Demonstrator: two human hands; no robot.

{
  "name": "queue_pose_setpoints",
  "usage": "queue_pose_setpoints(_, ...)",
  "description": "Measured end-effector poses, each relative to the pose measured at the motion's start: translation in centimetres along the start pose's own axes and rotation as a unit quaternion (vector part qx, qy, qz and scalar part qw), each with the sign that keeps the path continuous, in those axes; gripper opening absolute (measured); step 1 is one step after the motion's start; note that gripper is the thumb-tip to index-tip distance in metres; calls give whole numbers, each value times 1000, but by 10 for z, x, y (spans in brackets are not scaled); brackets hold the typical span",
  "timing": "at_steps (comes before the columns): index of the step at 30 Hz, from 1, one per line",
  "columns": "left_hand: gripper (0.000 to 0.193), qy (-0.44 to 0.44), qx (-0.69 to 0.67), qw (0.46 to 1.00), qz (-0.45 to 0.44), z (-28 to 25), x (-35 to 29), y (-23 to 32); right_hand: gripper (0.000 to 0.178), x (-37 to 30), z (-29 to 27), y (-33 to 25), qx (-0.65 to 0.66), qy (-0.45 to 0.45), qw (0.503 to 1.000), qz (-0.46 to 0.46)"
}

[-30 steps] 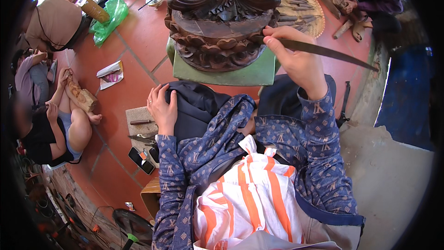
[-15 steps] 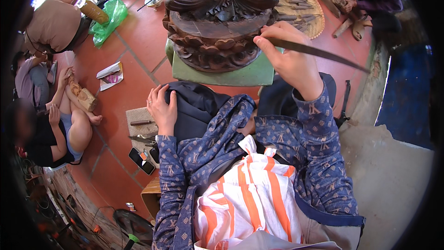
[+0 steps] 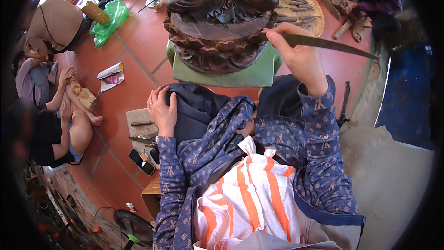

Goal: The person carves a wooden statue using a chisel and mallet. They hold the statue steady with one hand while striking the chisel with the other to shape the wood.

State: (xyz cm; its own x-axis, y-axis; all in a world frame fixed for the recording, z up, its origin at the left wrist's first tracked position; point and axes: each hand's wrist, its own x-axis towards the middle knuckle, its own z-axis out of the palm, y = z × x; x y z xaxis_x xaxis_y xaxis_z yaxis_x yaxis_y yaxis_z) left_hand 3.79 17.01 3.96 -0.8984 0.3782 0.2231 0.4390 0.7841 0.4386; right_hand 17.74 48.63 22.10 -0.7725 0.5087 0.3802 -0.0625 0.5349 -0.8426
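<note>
Right hand [image 3: 299, 60], gripping tool [image 3: 335, 45], has shifted rightward along carving [image 3: 219, 44]: apparently a return stroke. Left hand [image 3: 163, 112], half-spread, rests clear.

carved statue [image 3: 222, 25]: dark brown, upright on green stand [image 3: 224, 79] | long flat tool [image 3: 337, 45]: slanted, in right hand [image 3: 299, 58], at statue's base

Woodcarving workshop, dark carved statue [image 3: 222, 0], round tray [image 3: 320, 15] of hand tools [image 3: 299, 7], red tiled floor [image 3: 143, 76]

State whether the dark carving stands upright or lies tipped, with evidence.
Upright: the dark carving rests its petalled base on the green stand, draped folds above it.
</note>
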Motion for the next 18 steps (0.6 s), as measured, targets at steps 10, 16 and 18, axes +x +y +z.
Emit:
queue_pose_setpoints(10,32,-1,4,1000,1,3,0,0,14,-11,-13,-2,73,-2,997,37)
queue_pose_setpoints(16,30,-3,11,1000,3,0,1,2,13,-67,-34,26,59,50,993,88)
queue_pose_setpoints(18,30,-4,15,1000,3,1,2,4,11,-77,-36,33,76,56,992,83)
